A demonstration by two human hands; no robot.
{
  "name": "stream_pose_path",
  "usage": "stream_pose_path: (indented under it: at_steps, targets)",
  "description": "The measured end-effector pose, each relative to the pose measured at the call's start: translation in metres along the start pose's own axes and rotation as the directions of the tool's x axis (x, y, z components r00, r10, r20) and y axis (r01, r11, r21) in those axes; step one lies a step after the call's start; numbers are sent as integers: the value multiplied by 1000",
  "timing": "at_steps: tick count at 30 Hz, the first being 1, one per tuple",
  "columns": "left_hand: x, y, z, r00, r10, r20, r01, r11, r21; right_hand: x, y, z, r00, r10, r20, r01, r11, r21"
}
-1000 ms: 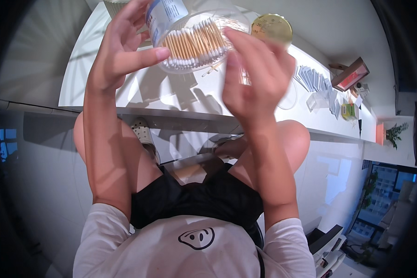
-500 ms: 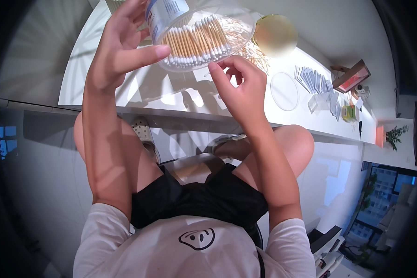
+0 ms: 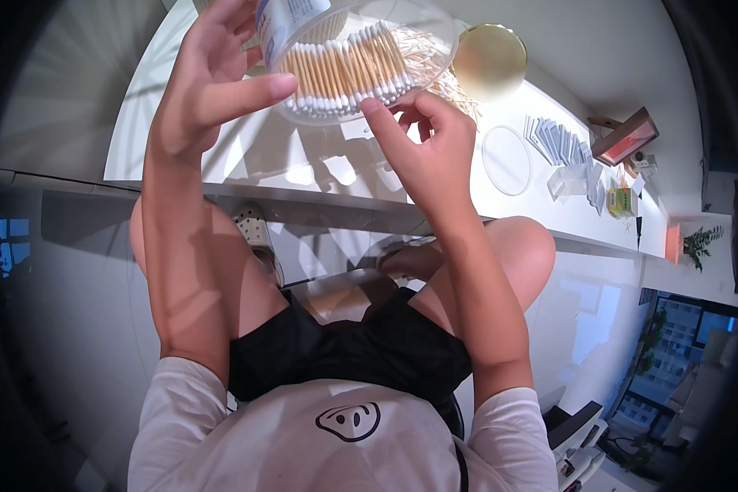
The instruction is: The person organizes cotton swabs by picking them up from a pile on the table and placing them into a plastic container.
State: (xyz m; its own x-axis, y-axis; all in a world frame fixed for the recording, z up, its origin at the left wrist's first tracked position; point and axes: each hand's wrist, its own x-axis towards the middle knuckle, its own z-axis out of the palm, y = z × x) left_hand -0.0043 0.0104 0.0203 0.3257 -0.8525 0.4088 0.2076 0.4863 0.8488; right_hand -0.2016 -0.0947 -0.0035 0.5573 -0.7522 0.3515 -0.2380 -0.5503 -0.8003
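My left hand (image 3: 213, 90) grips a clear round plastic tub (image 3: 443, 41) with a blue-and-white label, tilted so its opening faces me. Inside lies a packed row of cotton swabs (image 3: 348, 74) with white tips and pale sticks. At the tub's lower rim is my right hand (image 3: 426, 135), its thumb tip against the white swab ends and its fingers curled. What its fingertips hold, if anything, is hidden. Behind the tub, a loose pile of cotton swabs (image 3: 443, 78) is scattered over the white table (image 3: 246, 168).
A round gold lid (image 3: 490, 61) lies beyond the pile. Right of my hand are a clear disc (image 3: 507, 160), fanned cards (image 3: 558, 139), a clear box (image 3: 567, 182), a small green-yellow box (image 3: 621, 202) and a framed picture (image 3: 627, 137). My knees are below the table edge.
My right thumb has moved slightly up and left, onto the swab ends at the tub's rim. The tub has shifted slightly, still in my left hand.
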Motion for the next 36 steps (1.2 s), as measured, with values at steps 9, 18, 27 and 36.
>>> stream_pose_path:
  at_steps: [9,18,27,36]
  targets:
    - [1,-1,5,1000,3,-17,-4,1000,-14,0,-3,2,997,81,6,-81,996,-23]
    - [2,0,4,1000,6,-8,-6,1000,-7,-1,0,0,1000,-4,27,5,1000,-16]
    - [2,2,5,1000,-14,-26,13,1000,-17,0,0,-3,999,-41,29,42,999,-17]
    - [-1,-2,-7,999,34,-34,-33,998,48,1,50,9,956,-264,126,288,923,-256]
